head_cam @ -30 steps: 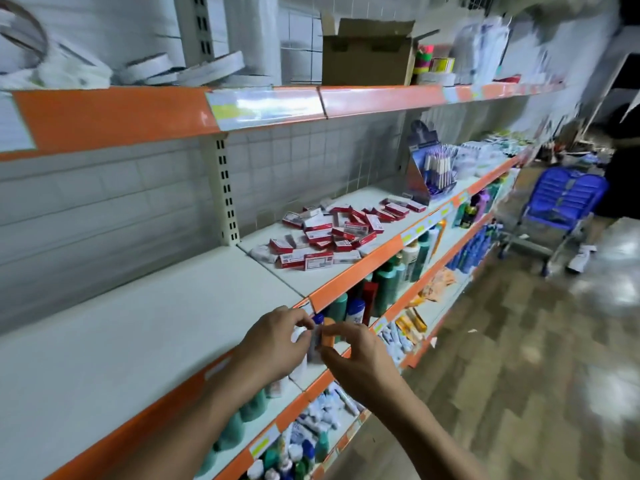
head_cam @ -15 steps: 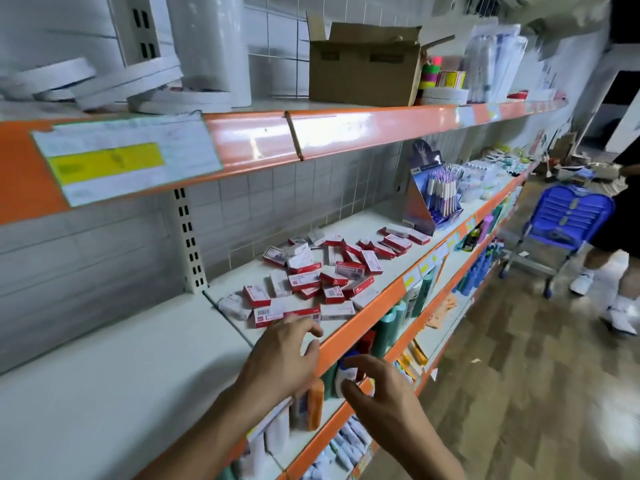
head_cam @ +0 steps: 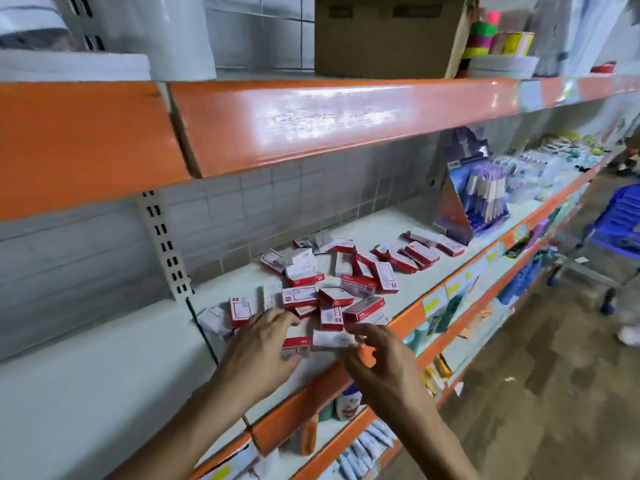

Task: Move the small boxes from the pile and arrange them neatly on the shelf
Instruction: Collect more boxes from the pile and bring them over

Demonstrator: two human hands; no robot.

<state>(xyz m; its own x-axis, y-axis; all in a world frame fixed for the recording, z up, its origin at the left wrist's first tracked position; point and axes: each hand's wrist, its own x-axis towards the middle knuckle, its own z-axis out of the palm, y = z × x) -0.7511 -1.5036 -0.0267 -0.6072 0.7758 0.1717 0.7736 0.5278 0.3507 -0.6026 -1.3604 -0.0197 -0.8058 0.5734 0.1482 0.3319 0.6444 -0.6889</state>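
A loose pile of small red-and-white boxes [head_cam: 332,289] lies on the white middle shelf [head_cam: 104,393], with a second cluster of boxes [head_cam: 419,252] further right. My left hand [head_cam: 263,348] rests fingers apart at the pile's near edge, partly covering a red box [head_cam: 298,344]. My right hand [head_cam: 381,362] reaches in from the front. Its thumb and fingertips pinch the right end of a white-faced box [head_cam: 330,338] lying at the shelf's front edge. The shelf left of the pile is bare.
An orange-edged upper shelf [head_cam: 311,119] overhangs the pile and carries a cardboard box [head_cam: 384,36] and white rolls. A pen display [head_cam: 474,195] stands to the right. Lower shelves hold bottles and tubes. A blue chair [head_cam: 620,216] and someone's shoe [head_cam: 628,334] are in the aisle.
Both hands have moved up from the shelf's front edge onto the near side of the pile. The right hand has taken hold of a box. The view has come closer.
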